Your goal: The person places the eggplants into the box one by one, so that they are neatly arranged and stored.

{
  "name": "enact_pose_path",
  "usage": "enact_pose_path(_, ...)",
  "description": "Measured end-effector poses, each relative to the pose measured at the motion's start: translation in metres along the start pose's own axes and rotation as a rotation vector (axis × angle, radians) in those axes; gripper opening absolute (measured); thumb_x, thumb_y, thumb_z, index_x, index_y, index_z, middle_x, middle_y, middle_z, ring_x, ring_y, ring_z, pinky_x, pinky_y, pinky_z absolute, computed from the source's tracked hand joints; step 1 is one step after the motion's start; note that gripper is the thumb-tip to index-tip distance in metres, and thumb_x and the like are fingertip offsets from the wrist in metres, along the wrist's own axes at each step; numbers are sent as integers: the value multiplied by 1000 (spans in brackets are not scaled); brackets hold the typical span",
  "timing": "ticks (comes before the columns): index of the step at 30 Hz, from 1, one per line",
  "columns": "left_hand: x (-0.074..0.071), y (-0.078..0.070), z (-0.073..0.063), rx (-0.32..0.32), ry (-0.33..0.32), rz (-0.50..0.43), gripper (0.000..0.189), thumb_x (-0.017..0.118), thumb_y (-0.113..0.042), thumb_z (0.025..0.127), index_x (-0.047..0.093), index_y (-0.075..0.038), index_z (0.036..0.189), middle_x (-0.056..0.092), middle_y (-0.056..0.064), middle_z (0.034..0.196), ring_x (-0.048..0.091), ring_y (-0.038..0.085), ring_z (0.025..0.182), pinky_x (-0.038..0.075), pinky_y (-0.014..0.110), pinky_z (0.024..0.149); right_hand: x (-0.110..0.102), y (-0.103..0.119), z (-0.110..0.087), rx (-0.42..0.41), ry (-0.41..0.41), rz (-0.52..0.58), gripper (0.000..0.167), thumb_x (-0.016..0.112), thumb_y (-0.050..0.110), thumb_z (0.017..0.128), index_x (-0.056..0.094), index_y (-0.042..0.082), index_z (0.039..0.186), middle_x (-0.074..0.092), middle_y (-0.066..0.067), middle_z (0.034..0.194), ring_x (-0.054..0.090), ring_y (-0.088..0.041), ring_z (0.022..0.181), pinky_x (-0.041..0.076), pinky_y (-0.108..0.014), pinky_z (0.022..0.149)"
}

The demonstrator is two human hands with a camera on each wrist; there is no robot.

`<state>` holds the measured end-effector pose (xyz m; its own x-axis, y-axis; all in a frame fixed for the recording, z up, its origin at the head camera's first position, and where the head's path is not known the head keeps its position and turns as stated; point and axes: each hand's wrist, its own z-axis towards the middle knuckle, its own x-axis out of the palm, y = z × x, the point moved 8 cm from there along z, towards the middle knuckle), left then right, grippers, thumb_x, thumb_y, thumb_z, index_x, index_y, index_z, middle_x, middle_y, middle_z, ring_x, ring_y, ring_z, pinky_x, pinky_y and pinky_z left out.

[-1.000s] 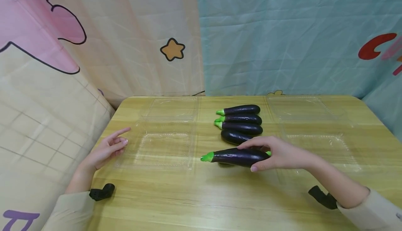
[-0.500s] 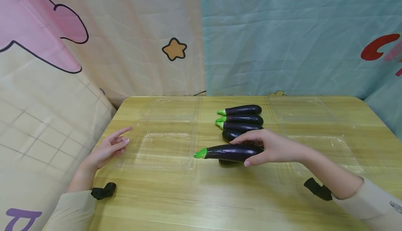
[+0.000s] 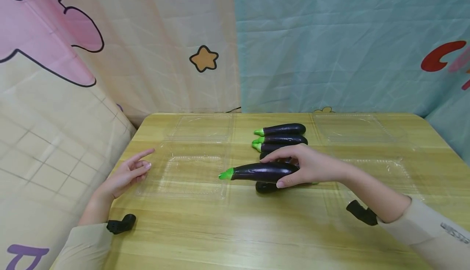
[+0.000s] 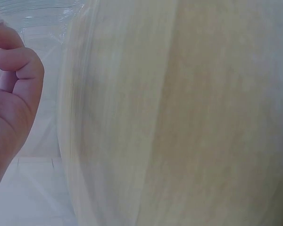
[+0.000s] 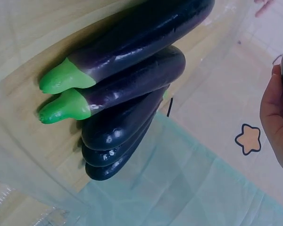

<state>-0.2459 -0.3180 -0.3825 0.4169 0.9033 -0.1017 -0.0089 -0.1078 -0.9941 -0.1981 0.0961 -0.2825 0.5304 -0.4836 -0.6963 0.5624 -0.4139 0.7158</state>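
Observation:
My right hand (image 3: 312,166) grips a dark purple eggplant (image 3: 253,173) between thumb and fingers, its green stem end pointing left toward a clear plastic container (image 3: 225,188). Just beyond and below it, several more eggplants (image 3: 284,129) lie in a row on the table; the hand partly hides the nearer ones. The right wrist view shows the row (image 5: 137,77) with two green stems toward the camera, and the holding hand (image 5: 277,117) at its right edge. My left hand (image 3: 125,176) is at the left container's left edge, index finger extended, other fingers loosely curled, holding nothing.
A second clear container (image 3: 400,176) stands on the right, partly behind the right forearm. Each container has a clear lid, left lid (image 3: 202,127) and right lid (image 3: 356,127), folded open toward the back. A printed curtain (image 3: 330,58) hangs behind the wooden table (image 3: 235,233).
My right hand has carried the eggplant left and slightly away from me, toward the left container, uncovering more of an eggplant beneath. The left hand has stayed in place.

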Motion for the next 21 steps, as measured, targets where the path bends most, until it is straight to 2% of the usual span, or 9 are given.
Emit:
enact_pose_path(3,0,1,0,-6,0,11,45,43,-3,99,40,-23,139,53,-8,82,47,3,64,39,20,56,-1,3,4,-14,0,14,49,72,34,82,58,19,126,56,3,125,52,-13,98,44,-31,73)
enact_pose_path(8,1,-1,0,4,18,-15,45,42,-1,99,41,-23,138,53,-7,82,46,3,64,37,21,55,-3,4,12,-8,10,25,51,73,33,82,57,17,128,55,2,127,52,-13,99,44,-32,74)
enact_pose_path(14,3,-3,0,26,36,-37,47,41,0,98,35,-13,143,54,-6,84,46,4,65,37,22,56,-3,6,24,-21,15,1,52,73,33,81,58,17,128,55,2,128,53,-12,103,46,-34,78)
enact_pose_path(21,4,-4,0,19,35,-26,46,41,-1,99,43,-27,136,53,-7,82,46,4,64,32,25,54,-2,9,41,-46,24,2,52,73,33,81,57,15,128,58,3,121,51,-12,90,43,-30,71)
